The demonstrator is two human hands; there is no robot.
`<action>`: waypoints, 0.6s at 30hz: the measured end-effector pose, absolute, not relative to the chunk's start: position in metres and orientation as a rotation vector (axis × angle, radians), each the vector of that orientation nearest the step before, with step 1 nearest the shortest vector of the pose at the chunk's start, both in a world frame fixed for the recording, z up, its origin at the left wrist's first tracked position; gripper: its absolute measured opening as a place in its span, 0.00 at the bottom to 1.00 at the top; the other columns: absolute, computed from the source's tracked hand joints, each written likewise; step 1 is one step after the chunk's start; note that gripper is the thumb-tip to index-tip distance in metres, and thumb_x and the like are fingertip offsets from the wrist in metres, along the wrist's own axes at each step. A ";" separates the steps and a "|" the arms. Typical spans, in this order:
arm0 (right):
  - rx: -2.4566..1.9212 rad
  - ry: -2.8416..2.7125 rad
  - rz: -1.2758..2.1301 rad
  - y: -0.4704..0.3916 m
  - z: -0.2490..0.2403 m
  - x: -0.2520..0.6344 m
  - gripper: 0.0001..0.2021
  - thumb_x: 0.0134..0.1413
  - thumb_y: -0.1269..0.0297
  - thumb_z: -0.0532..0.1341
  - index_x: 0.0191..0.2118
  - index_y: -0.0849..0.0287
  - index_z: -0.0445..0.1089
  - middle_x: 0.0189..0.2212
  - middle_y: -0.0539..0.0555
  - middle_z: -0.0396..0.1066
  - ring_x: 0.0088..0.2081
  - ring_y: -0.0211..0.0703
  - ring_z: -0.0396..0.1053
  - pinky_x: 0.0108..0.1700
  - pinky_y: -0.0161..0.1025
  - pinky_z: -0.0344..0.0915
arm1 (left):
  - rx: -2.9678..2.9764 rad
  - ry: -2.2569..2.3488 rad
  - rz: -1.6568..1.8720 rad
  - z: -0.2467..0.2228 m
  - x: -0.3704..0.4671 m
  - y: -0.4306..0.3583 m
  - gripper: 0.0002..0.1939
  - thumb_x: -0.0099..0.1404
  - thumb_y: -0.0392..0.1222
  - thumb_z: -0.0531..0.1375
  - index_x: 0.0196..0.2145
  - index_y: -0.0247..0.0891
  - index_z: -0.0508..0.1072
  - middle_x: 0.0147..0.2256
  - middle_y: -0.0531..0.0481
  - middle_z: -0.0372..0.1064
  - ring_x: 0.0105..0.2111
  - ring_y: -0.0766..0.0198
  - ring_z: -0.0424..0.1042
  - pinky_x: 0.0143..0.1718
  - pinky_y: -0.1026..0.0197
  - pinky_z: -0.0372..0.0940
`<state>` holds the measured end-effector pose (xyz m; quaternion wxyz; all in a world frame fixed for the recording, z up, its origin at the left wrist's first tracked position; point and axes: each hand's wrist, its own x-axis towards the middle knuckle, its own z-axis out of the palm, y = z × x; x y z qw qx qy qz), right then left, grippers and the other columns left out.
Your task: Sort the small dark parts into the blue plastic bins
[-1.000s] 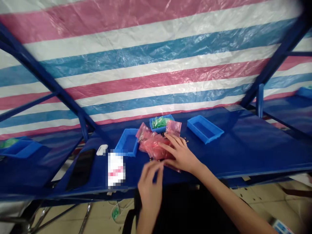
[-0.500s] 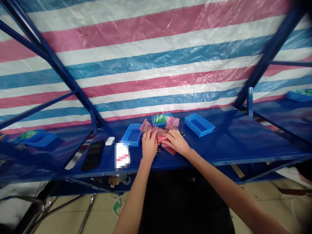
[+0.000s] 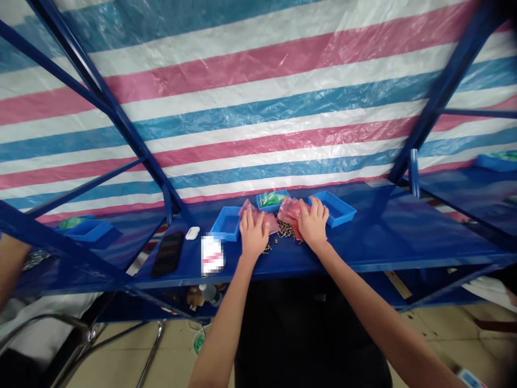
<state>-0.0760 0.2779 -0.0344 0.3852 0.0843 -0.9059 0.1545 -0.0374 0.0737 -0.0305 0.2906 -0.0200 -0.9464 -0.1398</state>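
My left hand (image 3: 253, 235) lies with fingers spread over pink plastic bags (image 3: 271, 221), near the left blue tray. My right hand (image 3: 314, 223) rests on another pink bag (image 3: 288, 208), its fingers stretched out and apart, beside the right blue tray. Between the hands a pile of small screws (image 3: 286, 229) shows on the blue table, with a few loose ones near my left wrist. What lies under each palm is hidden.
Behind the bags stands a blue tray of green packets (image 3: 273, 200). An empty blue tray (image 3: 226, 223) is at left, another (image 3: 336, 209) at right. Further left lie a white case (image 3: 193, 233) and a black phone (image 3: 167, 254). Another person's arm (image 3: 11, 264) shows at far left.
My hands have moved apart, the right one further right with a pink bag under it. The screw pile between them is now exposed. Another person's arm has come in at left.
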 end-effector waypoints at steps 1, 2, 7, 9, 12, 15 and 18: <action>0.250 -2.304 0.385 0.276 -0.033 -0.077 0.22 0.63 0.67 0.52 0.62 0.62 0.63 0.65 0.70 0.52 0.66 0.64 0.46 0.61 0.64 0.47 | -0.033 -2.550 -0.363 -0.031 -0.039 0.075 0.25 0.71 0.51 0.53 0.63 0.46 0.67 0.69 0.41 0.47 0.69 0.44 0.43 0.65 0.40 0.49; 0.301 -2.304 0.382 0.274 -0.030 -0.079 0.22 0.64 0.68 0.52 0.62 0.61 0.62 0.65 0.69 0.52 0.66 0.62 0.45 0.62 0.63 0.46 | -0.013 -2.583 -0.362 -0.032 -0.041 0.076 0.26 0.70 0.53 0.54 0.63 0.46 0.66 0.69 0.40 0.48 0.69 0.42 0.44 0.65 0.39 0.49; 0.603 -2.438 0.427 0.269 -0.002 -0.124 0.20 0.67 0.62 0.51 0.59 0.60 0.66 0.61 0.65 0.60 0.64 0.56 0.53 0.63 0.55 0.52 | 0.025 -2.636 -0.402 -0.036 -0.042 0.078 0.26 0.71 0.55 0.51 0.63 0.48 0.66 0.65 0.39 0.57 0.63 0.43 0.55 0.61 0.39 0.53; 0.709 -2.591 0.406 0.264 0.013 -0.154 0.25 0.62 0.53 0.57 0.61 0.58 0.64 0.62 0.65 0.60 0.63 0.61 0.54 0.62 0.59 0.51 | 0.021 -2.629 -0.425 -0.035 -0.040 0.077 0.26 0.72 0.55 0.49 0.63 0.49 0.65 0.64 0.41 0.59 0.61 0.45 0.59 0.60 0.41 0.56; 0.883 -2.907 0.294 0.252 0.031 -0.196 0.44 0.48 0.46 0.67 0.68 0.56 0.54 0.67 0.65 0.53 0.66 0.68 0.49 0.63 0.65 0.49 | 0.020 -2.626 -0.456 -0.032 -0.038 0.075 0.25 0.73 0.54 0.48 0.63 0.49 0.65 0.62 0.43 0.61 0.60 0.48 0.61 0.59 0.43 0.57; 0.876 -3.137 0.203 0.239 0.040 -0.222 0.52 0.36 0.51 0.73 0.68 0.56 0.52 0.67 0.66 0.52 0.64 0.71 0.53 0.61 0.63 0.55 | 0.060 -2.605 -0.471 -0.031 -0.037 0.073 0.25 0.73 0.54 0.47 0.63 0.48 0.66 0.64 0.44 0.59 0.63 0.49 0.56 0.62 0.44 0.55; 0.917 -3.127 0.189 0.231 0.041 -0.233 0.49 0.32 0.55 0.73 0.65 0.61 0.58 0.61 0.68 0.58 0.60 0.70 0.59 0.56 0.57 0.63 | 0.115 -2.626 -0.509 -0.032 -0.037 0.072 0.25 0.72 0.55 0.49 0.62 0.48 0.67 0.65 0.45 0.56 0.66 0.48 0.51 0.64 0.43 0.53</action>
